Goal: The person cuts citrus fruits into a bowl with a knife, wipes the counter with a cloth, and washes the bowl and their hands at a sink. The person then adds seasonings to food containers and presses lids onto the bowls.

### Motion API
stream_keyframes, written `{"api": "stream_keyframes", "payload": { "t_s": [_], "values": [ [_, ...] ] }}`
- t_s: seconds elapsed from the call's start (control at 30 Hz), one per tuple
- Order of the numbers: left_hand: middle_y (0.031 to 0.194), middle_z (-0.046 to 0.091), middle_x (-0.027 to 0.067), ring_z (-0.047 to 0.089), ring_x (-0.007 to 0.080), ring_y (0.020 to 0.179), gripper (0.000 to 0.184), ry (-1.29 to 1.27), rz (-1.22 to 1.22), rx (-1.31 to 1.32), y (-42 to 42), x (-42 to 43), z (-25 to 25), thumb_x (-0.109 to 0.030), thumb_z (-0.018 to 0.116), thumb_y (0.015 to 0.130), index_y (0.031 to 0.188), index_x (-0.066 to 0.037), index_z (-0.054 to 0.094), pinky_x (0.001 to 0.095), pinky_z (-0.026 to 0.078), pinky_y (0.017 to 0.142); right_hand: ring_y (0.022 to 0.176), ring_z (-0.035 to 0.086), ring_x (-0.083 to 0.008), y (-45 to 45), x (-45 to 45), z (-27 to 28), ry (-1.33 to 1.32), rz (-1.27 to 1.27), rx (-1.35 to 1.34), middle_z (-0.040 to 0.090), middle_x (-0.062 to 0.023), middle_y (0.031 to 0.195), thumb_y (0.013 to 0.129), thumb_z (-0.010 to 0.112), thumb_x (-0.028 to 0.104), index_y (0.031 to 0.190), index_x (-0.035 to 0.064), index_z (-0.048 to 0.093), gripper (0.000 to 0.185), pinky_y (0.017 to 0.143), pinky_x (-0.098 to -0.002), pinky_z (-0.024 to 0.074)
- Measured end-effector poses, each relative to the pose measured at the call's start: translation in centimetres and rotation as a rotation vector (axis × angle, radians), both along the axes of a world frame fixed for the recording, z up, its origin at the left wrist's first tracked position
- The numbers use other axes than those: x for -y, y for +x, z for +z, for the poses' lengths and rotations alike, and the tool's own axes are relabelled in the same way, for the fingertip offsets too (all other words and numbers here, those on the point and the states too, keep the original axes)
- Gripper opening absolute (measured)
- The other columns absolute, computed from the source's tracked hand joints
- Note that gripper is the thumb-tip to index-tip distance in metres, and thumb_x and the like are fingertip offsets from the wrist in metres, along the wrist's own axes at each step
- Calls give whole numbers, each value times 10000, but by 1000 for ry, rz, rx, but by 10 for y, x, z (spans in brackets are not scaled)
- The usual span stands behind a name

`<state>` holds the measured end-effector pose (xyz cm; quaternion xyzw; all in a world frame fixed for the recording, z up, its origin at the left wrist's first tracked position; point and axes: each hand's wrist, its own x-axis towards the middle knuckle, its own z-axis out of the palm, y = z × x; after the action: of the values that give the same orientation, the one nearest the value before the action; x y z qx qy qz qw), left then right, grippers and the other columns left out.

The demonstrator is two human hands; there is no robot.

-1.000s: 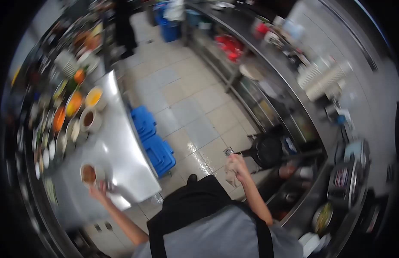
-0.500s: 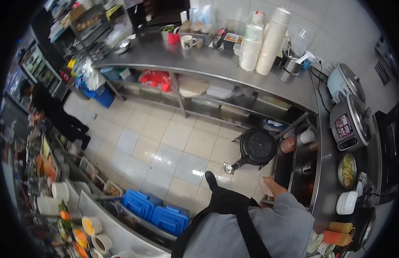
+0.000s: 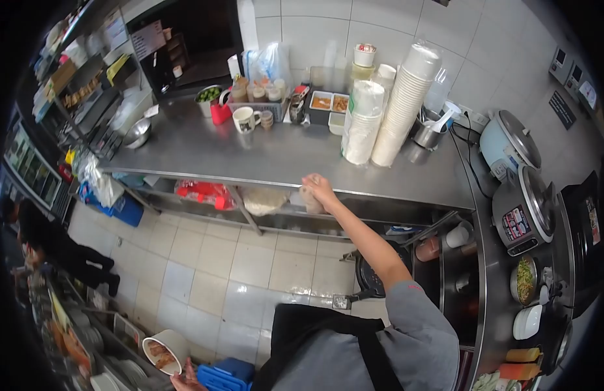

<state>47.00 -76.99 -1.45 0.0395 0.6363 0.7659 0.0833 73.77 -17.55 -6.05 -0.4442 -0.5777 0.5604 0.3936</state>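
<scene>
My left hand (image 3: 186, 379) is at the bottom edge of the picture, gripping a white round tub (image 3: 177, 345) by its lower right side. Brownish-red pieces of food, like cooked meat, lie inside the tub, which tilts toward the camera. My right hand (image 3: 320, 189) reaches forward at the front edge of the steel counter (image 3: 269, 156). From its closed fingers hangs a small, pale, translucent bag (image 3: 311, 201); its contents are too blurred to name.
Tall stacks of white paper bowls (image 3: 406, 104) stand on the counter, near a mug (image 3: 244, 120). Rice cookers (image 3: 520, 205) line the right side. A black pan (image 3: 373, 274) sits low beside the right shelves. A co-worker (image 3: 57, 251) stands at the far left.
My right hand has swung up and forward from low beside the shelves to the counter edge. My left hand has come into view with the tub. The camera view has shifted.
</scene>
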Motion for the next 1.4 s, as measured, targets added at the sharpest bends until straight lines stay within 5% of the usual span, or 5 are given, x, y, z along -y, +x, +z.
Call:
{"api": "stream_keyframes", "payload": {
  "t_s": [0.17, 0.7, 0.8, 1.17, 1.4],
  "values": [
    [1046, 470, 142, 561, 359, 912, 283, 28, -124, 5, -67, -104, -19, -193, 422, 879, 987, 69, 427, 418, 522, 818, 972, 539, -294, -52, -93, 23, 480, 5, 627, 555, -159, 1084, 763, 651, 327, 1094, 61, 538, 440, 837, -372, 425],
    [1032, 511, 183, 608, 371, 852, 300, 83, -899, 371, -239, -577, -10, -117, 461, 835, 1041, 99, 421, 360, 541, 742, 1061, 464, -393, -240, -283, 90, 621, -233, 439, 472, -233, 1166, 720, 654, 135, 1288, 54, 272, 689, 886, -426, 387],
    [1041, 485, 217, 589, 414, 866, 290, 71, -919, 326, -234, -652, -23, -103, 428, 833, 988, 142, 426, 364, 535, 779, 913, 533, -446, -252, -316, 86, 637, -283, 565, 557, -295, 958, 751, 632, 168, 1229, -41, 272, 634, 783, -471, 432],
    [769, 512, 129, 635, 299, 726, 138, -143, -959, 262, -254, -728, -29, -78, 437, 805, 760, 50, 454, 313, 564, 664, 785, 573, -437, -291, -351, 66, 558, -364, 874, 581, -295, 835, 712, 685, 349, 1247, -2, 252, 772, 668, -470, 461],
    [756, 525, 121, 637, 253, 691, 145, -248, -1072, 56, -288, -755, -37, -82, 467, 800, 734, 47, 463, 306, 566, 611, 871, 574, -379, -287, -345, 87, 575, -481, 644, 571, -234, 953, 650, 731, 196, 1214, 28, 342, 705, 732, -423, 462]
  ]
}}
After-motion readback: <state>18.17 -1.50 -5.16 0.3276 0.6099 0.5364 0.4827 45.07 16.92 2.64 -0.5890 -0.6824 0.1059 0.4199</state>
